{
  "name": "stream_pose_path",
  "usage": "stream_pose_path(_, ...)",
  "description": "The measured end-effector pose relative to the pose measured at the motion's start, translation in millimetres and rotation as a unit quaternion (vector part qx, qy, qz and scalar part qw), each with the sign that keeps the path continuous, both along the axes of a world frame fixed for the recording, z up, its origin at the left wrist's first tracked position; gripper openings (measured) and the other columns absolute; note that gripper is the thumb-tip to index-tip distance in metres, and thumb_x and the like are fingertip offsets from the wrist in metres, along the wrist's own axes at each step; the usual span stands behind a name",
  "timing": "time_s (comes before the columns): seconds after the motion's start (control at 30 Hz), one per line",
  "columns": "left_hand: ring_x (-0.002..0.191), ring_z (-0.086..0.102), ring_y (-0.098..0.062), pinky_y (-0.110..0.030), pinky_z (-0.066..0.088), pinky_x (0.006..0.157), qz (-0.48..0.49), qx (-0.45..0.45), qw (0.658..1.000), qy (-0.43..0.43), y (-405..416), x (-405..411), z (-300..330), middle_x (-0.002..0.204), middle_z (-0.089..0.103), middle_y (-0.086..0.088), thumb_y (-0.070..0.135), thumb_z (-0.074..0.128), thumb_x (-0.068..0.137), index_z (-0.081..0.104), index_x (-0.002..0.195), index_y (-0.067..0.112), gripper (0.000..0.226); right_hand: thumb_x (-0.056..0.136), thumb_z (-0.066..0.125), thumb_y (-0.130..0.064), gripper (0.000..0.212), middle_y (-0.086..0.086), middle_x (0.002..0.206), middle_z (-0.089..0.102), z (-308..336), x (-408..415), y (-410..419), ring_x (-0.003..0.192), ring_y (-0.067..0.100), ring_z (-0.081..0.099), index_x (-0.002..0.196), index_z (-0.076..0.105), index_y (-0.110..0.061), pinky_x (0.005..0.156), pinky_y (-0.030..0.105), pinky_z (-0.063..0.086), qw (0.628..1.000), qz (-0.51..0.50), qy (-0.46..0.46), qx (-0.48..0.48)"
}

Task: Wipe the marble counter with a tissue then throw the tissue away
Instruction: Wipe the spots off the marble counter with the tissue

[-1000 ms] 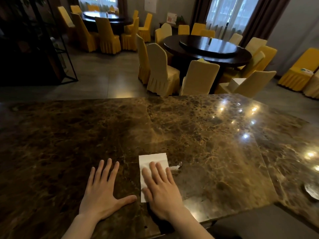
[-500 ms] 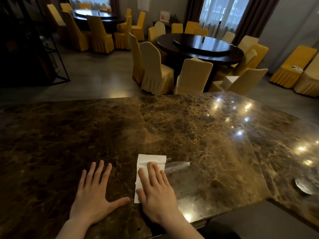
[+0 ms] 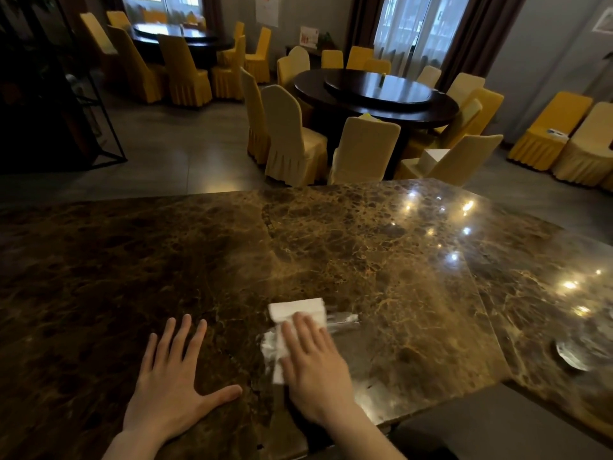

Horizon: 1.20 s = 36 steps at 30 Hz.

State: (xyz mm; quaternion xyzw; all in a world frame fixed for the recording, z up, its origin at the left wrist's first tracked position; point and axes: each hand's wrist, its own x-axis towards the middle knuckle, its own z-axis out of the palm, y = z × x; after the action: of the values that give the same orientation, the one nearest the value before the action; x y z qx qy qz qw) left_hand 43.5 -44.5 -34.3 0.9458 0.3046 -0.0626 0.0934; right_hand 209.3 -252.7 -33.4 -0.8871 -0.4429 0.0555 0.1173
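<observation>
Head view is looking down on a brown marble worktop [image 3: 331,247] whose near edge is running just below both wrists. Right hand [image 3: 315,366] is pressing flat, fingers [image 3: 300,327] extended and gripping nothing, on a white tissue [image 3: 295,310] that is bunching at its 7 o'clock corner. A wet streak [image 3: 343,318] is lying at the tissue's 3 o'clock. Left hand [image 3: 172,386] is resting splayed and open at 9 o'clock. Bare marble is stretching toward 12 o'clock. Beyond, covered chairs [image 3: 292,134] are ringing a dark round table [image 3: 378,94].
</observation>
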Motion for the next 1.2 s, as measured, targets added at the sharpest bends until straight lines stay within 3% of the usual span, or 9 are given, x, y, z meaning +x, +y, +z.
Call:
stream_pose_path(0.13, 0.151, -0.038, -0.02, -0.049, -0.018, 0.128, 0.004, -0.013, 1.0, -0.011, -1, 0, 2, 0.166, -0.034, 0.003, 0.117, 0.01, 0.049, -0.029, 0.154, 0.031, 0.141, 0.105, 0.012, -0.048, 0.061, 0.005, 0.167, -0.008, 10, 45, -24, 0.152, 0.019, -0.015, 0.159, -0.001, -0.021, 0.125, 0.04, -0.001, 0.99, -0.138, -0.002, -0.039)
stream_pose_path(0.27, 0.149, -0.041, -0.02, -0.049, -0.02, 0.128, 0.005, -0.005, 1.0, -0.006, -1, 1, 2, 0.165, -0.037, 0.003, 0.117, 0.009, 0.049, -0.033, 0.153, 0.031, 0.141, 0.107, 0.021, -0.041, 0.057, 0.004, 0.167, 0.0, 7, 16, 2, 0.153, 0.022, -0.009, 0.159, 0.01, -0.019, 0.125, 0.041, 0.004, 0.998, -0.064, 0.011, 0.018)
stream_pose_path(0.37, 0.151, -0.038, -0.02, -0.049, -0.019, 0.128, 0.002, -0.002, 1.0, -0.008, 0, 0, 1, 0.166, -0.034, 0.002, 0.117, 0.009, 0.05, -0.03, 0.154, 0.031, 0.14, 0.101, 0.046, -0.021, 0.046, 0.0, 0.158, 0.038, 10, -5, 5, 0.149, 0.021, 0.025, 0.147, 0.044, -0.021, 0.116, 0.038, 0.036, 0.997, 0.03, 0.003, 0.072)
stream_pose_path(0.47, 0.151, -0.038, -0.019, -0.049, -0.018, 0.128, 0.004, -0.007, 1.0, -0.017, 1, 0, -1, 0.167, -0.032, 0.003, 0.117, 0.013, 0.051, -0.027, 0.155, 0.032, 0.14, 0.093, 0.058, -0.013, 0.027, -0.011, 0.11, 0.071, 32, 11, -2, 0.104, 0.008, 0.064, 0.111, 0.073, -0.027, 0.078, 0.023, 0.054, 0.978, -0.063, 0.07, 0.186)
stream_pose_path(0.67, 0.15, -0.039, -0.018, -0.048, -0.021, 0.127, 0.01, -0.009, 1.0, -0.016, 0, 0, -1, 0.168, -0.03, 0.005, 0.117, 0.015, 0.05, -0.026, 0.155, 0.033, 0.141, 0.093, 0.071, -0.017, 0.006, 0.005, 0.096, 0.071, 68, 90, -25, 0.083, 0.023, 0.068, 0.098, 0.069, -0.021, 0.058, 0.033, 0.058, 0.741, -0.392, 0.375, 0.395)
stream_pose_path(0.8, 0.149, -0.041, -0.018, -0.047, -0.022, 0.127, 0.01, -0.005, 1.0, -0.001, 0, 0, 2, 0.166, -0.035, 0.004, 0.117, 0.009, 0.049, -0.032, 0.153, 0.034, 0.14, 0.091, 0.069, -0.017, 0.011, -0.003, 0.088, 0.064, 61, 111, -41, 0.092, 0.026, 0.064, 0.089, 0.061, -0.025, 0.072, 0.034, 0.047, 0.835, -0.426, 0.147, 0.316)
stream_pose_path(0.97, 0.15, -0.039, -0.019, -0.048, -0.021, 0.127, 0.011, -0.01, 1.0, -0.007, -2, 1, 5, 0.167, -0.034, 0.003, 0.117, 0.007, 0.047, -0.03, 0.154, 0.032, 0.142, 0.098, 0.055, -0.018, 0.03, 0.005, 0.133, 0.058, 32, 83, -40, 0.125, 0.026, 0.049, 0.127, 0.064, -0.011, 0.102, 0.036, 0.04, 0.975, -0.144, 0.091, 0.144)
stream_pose_path(1.1, 0.15, -0.039, -0.019, -0.048, -0.021, 0.127, 0.009, -0.004, 1.0, -0.004, -2, 1, 5, 0.166, -0.034, 0.004, 0.117, 0.006, 0.047, -0.03, 0.154, 0.032, 0.142, 0.101, 0.043, -0.017, 0.061, 0.001, 0.167, 0.008, 13, 68, -48, 0.153, 0.018, -0.001, 0.157, 0.021, -0.013, 0.123, 0.032, 0.003, 0.999, -0.013, 0.034, 0.02)
stream_pose_path(1.2, 0.15, -0.038, -0.018, -0.047, -0.021, 0.127, 0.009, -0.007, 1.0, -0.013, -2, 1, 4, 0.167, -0.032, 0.004, 0.117, 0.009, 0.048, -0.028, 0.155, 0.033, 0.141, 0.096, 0.05, -0.006, 0.068, -0.003, 0.165, 0.013, 14, 75, -58, 0.153, 0.014, 0.004, 0.157, 0.024, -0.019, 0.121, 0.03, 0.008, 1.0, -0.004, -0.015, 0.017)
